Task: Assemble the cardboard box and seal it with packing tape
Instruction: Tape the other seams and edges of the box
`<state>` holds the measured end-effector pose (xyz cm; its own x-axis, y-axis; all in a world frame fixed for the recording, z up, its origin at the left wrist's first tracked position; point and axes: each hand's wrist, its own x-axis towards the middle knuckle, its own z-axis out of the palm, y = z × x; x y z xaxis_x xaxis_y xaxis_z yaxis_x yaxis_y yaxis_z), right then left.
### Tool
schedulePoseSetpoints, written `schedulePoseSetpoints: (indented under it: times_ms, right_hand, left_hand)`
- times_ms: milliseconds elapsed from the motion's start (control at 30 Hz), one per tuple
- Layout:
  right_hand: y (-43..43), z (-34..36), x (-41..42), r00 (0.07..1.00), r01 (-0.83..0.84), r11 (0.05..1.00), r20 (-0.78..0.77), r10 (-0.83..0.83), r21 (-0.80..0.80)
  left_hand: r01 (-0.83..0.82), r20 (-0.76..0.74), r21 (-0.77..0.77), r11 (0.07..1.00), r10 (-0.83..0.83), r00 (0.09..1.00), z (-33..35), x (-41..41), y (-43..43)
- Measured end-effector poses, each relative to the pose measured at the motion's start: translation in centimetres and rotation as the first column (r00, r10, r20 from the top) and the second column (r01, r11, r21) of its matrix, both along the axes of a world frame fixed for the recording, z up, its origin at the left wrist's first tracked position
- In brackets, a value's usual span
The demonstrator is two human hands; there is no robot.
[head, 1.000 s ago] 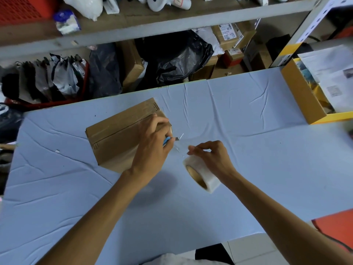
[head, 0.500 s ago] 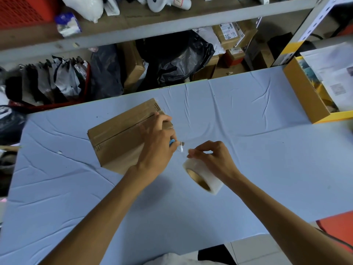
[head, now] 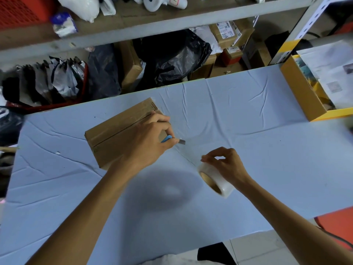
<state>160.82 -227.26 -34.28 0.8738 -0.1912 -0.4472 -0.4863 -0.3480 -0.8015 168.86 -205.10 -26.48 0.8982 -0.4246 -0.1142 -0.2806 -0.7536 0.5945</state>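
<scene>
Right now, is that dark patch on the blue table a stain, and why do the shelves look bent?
Head view: the dark patch is a soft shadow on the table cloth, not a stain, lying between the left hand and the right hand. Head view: the shelf edge bows from the wide-angle lens. Head view: the far right edge looks smeared.

Matt brown cardboard box (head: pixel 122 131) (glossy clear tape along its seam) lies on wrinkled, matt blue cloth (head: pixel 248 142).
</scene>
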Motion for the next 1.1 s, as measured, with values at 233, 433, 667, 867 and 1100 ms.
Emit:
schedulePoseSetpoints:
  times_ms: [233,433,667,867,1100]
  right_hand:
    - [0.8,-1.7,0.7,0.99,-0.109,0.993,0.097,0.105,0.042]
    - [1.1,-2.9,0.8,0.979,-0.185,0.983,0.086,0.183,0.011]
    - [1.1,-3.2,0.2,0.994,-0.068,0.994,0.076,0.075,-0.087]
    - [1.5,-2.8,0.2,0.996,0.066,0.993,0.07,-0.059,-0.099]
    - [2.2,-1.2,2.6,0.957,0.062,0.976,0.291,0.001,-0.207]
  left_hand:
    - [-0.02,-0.061,-0.026,0.999,0.018,0.998,0.3,0.0,0.2]
    - [-0.026,-0.063,-0.029,0.999,0.025,0.998,0.4,0.0,0.3]
    - [-0.025,-0.044,-0.023,0.999,0.024,0.999,0.4,-0.2,0.3]
    - [-0.025,-0.047,-0.03,0.999,0.024,0.999,0.5,-0.2,0.3]
    - [-0.069,0.019,-0.062,0.996,0.071,0.997,0.7,-0.5,0.5]
